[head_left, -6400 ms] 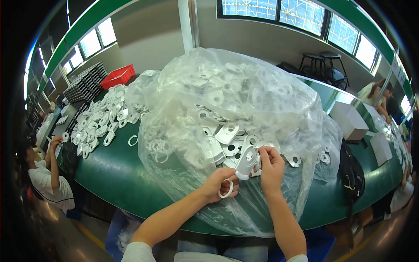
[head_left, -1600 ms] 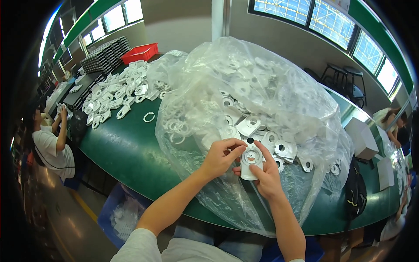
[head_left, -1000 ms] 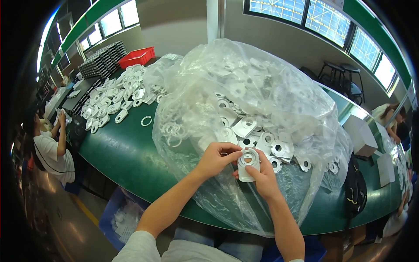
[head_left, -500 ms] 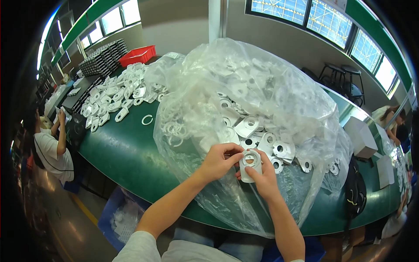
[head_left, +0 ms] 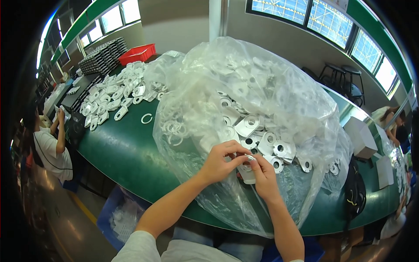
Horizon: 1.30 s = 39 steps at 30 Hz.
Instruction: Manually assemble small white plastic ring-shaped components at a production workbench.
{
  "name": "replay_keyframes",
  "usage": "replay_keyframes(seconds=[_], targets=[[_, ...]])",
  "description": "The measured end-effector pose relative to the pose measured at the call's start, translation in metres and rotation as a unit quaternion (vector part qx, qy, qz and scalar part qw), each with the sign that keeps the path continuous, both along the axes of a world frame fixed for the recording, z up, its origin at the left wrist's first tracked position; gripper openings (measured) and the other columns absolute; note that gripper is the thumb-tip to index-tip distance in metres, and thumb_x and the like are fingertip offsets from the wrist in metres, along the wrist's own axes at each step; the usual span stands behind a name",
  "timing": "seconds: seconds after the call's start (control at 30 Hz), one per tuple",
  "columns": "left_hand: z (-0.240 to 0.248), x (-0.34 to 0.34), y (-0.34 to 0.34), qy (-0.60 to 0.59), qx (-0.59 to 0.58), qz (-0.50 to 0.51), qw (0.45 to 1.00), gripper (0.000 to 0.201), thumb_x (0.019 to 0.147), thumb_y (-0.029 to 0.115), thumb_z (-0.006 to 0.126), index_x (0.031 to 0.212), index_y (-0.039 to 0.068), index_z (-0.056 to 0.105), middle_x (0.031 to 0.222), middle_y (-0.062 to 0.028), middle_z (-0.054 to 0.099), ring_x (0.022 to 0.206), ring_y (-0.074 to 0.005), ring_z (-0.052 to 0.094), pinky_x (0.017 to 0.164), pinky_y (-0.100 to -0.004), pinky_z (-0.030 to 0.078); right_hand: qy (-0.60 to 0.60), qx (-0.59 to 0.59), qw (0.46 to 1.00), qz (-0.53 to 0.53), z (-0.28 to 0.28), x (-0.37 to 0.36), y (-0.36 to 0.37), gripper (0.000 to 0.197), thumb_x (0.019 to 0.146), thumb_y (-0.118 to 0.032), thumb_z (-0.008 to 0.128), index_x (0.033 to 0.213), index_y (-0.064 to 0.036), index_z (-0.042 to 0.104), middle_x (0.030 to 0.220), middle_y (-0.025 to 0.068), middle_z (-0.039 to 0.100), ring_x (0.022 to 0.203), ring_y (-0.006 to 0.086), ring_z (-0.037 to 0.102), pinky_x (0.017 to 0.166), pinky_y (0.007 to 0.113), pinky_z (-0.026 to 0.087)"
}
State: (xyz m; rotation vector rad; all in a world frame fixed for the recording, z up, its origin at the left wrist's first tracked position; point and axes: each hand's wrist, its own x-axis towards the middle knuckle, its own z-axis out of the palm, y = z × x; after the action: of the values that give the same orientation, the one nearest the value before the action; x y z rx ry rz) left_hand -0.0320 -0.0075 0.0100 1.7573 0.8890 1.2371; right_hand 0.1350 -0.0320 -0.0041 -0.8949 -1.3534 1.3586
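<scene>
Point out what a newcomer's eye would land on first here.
Most likely the big translucent plastic bag, bulging with white parts across the middle of the green table. At its near side, the left hand and right hand meet at one flat white piece. The red bin also stands out, at the back left beyond a loose heap of white parts.

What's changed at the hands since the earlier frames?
The right hand has shifted its thumb up the white part, beside the thumb of the left hand. The ring that first hung from the left hand no longer hangs there. Unchanged: loose ring on the table, red bin.
</scene>
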Motion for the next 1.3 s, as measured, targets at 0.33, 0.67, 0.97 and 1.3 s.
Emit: replay_keyframes(seconds=[0.33,0.67,0.97,1.3], targets=[[-0.001,0.000,-0.002,0.027,-0.036,-0.005,0.999,0.010,0.080,0.002,0.066,0.089,-0.002,0.067,0.080,-0.0073,0.064,0.073,-0.0110,0.061,0.069,-0.0232,0.048,-0.075,-0.047,0.996,-0.015,0.001,0.001,-0.004,0.032,0.098,-0.022,0.041,0.083,0.0015,0.056,0.073,0.0088,0.061,0.054,0.0151,0.061,0.051,0.025,0.049],[-0.008,0.006,0.002,-0.039,-0.075,0.027,0.996,0.016,0.081,0.004,0.065,0.095,-0.002,0.064,0.077,-0.0050,0.063,0.068,-0.0083,0.056,0.062,-0.0226,0.045,0.094,-0.101,0.990,0.033,-0.003,0.002,0.003,0.038,0.099,-0.031,0.034,0.106,0.0026,0.052,0.094,0.0141,0.062,0.074,0.0212,0.065,0.063,0.030,0.053],[-0.008,-0.008,0.005,-0.016,-0.171,-0.045,0.984,0.027,0.088,0.006,0.059,0.114,0.000,0.061,0.094,-0.0039,0.064,0.079,-0.0070,0.057,0.067,-0.0215,0.046,0.073,-0.097,0.991,0.049,0.003,0.002,0.001,0.034,0.079,-0.004,0.047,0.112,0.0024,0.049,0.099,0.0127,0.061,0.081,0.0226,0.065,0.074,0.032,0.053],[-0.013,-0.003,0.003,-0.054,-0.103,-0.096,0.989,0.040,0.080,-0.003,0.055,0.120,-0.003,0.054,0.092,-0.0067,0.059,0.073,-0.0095,0.056,0.065,-0.0247,0.050,0.013,-0.042,0.999,0.007,0.004,0.001,0.003,0.042,0.070,0.003,0.047,0.112,0.0017,0.048,0.099,0.0098,0.059,0.084,0.0183,0.063,0.075,0.029,0.051]])
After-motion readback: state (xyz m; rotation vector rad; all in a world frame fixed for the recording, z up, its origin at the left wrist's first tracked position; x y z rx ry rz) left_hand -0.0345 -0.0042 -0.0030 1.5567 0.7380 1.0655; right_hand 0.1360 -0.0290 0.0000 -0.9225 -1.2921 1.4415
